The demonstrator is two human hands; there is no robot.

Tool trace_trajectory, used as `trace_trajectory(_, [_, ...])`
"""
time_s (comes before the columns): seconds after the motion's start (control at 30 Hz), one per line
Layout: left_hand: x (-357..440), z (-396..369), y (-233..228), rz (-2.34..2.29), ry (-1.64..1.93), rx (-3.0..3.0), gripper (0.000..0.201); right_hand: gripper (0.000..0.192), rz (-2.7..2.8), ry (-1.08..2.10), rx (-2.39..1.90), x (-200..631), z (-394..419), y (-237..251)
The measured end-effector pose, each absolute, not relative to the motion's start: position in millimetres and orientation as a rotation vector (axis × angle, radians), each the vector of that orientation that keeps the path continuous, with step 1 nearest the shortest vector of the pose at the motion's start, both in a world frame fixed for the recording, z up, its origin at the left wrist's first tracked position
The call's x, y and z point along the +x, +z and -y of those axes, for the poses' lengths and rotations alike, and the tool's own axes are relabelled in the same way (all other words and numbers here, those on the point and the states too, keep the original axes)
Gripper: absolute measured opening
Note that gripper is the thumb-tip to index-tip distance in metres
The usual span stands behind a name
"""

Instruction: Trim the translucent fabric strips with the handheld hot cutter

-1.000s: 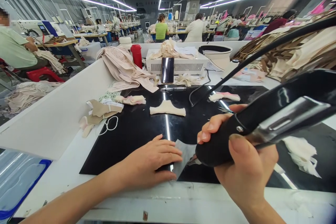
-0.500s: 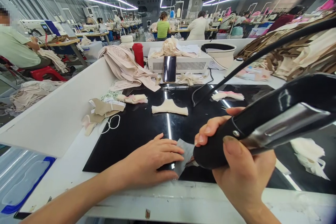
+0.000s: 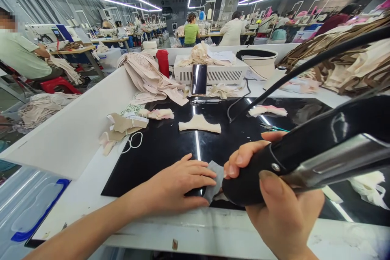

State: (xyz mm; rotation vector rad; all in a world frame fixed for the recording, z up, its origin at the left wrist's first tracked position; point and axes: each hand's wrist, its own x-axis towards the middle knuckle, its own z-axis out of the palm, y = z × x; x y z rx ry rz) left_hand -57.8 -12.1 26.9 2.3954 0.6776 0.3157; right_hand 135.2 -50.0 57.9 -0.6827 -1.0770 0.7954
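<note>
Since a second ago the right hand point(image 3: 283, 207), fingers wrapped around the black iron-like tool point(image 3: 304, 154), has edged toward the grey fabric piece point(image 3: 213, 178) that the left hand point(image 3: 179, 187) pins flat-fingered on the black tabletop point(image 3: 158, 146), lower centre of the frame.

Head camera, close over the worktable

It looks forward and down across the black mat point(image 3: 158, 150) from the near edge, toward the far wall.

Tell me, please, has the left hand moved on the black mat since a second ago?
No: the left hand still presses the grey fabric piece beside the mat's light-strip reflection.
</note>
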Motion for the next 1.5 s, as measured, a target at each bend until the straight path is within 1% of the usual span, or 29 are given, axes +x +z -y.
trace_trajectory(0.3, [-59,11,31,-0.671,0.274,2.383,0.052,0.039,1.076,0.839,-0.627,129,55,62])
trace_trajectory(0.43, [-61,10,30,-0.649,0.264,2.38,0.051,0.035,1.085,0.848,-0.637,128,55,61])
trace_trajectory(0.5, [-63,9,29,-0.643,0.296,2.383,0.046,0.036,1.082,0.855,-0.629,131,54,61])
trace_trajectory(0.57, [-64,8,28,-0.646,0.344,2.391,0.037,0.036,1.069,0.847,-0.645,138,52,63])
trace_trajectory(0.63, [-64,8,28,-0.658,0.391,2.413,0.027,0.038,1.024,0.798,-0.668,146,47,67])
trace_trajectory(0.67, [-64,8,28,-0.664,0.408,2.43,0.026,0.039,0.992,0.769,-0.679,150,44,69])
trace_trajectory(0.7, [-64,8,27,-0.666,0.421,2.451,0.027,0.041,0.959,0.742,-0.686,154,41,71])
trace_trajectory(0.77, [-62,9,26,-0.658,0.417,2.492,0.037,0.042,0.912,0.701,-0.681,159,34,74])
trace_trajectory(0.87, [-57,11,22,-0.667,0.326,2.524,0.054,0.041,0.903,0.667,-0.662,161,27,72])
trace_trajectory(0.93, [-55,11,19,-0.7,0.264,2.535,0.059,0.041,0.916,0.658,-0.662,159,25,68])
trace_trajectory(1.17, [-55,10,14,-0.751,0.148,2.608,0.064,0.042,0.962,0.699,-0.676,154,22,57])
trace_trajectory(1.33, [-56,10,17,-0.756,0.129,2.615,0.063,0.044,0.958,0.716,-0.666,153,21,51])
trace_trajectory(1.5, [-55,10,21,-0.762,0.071,2.628,0.062,0.04,0.973,0.716,-0.679,152,20,48])
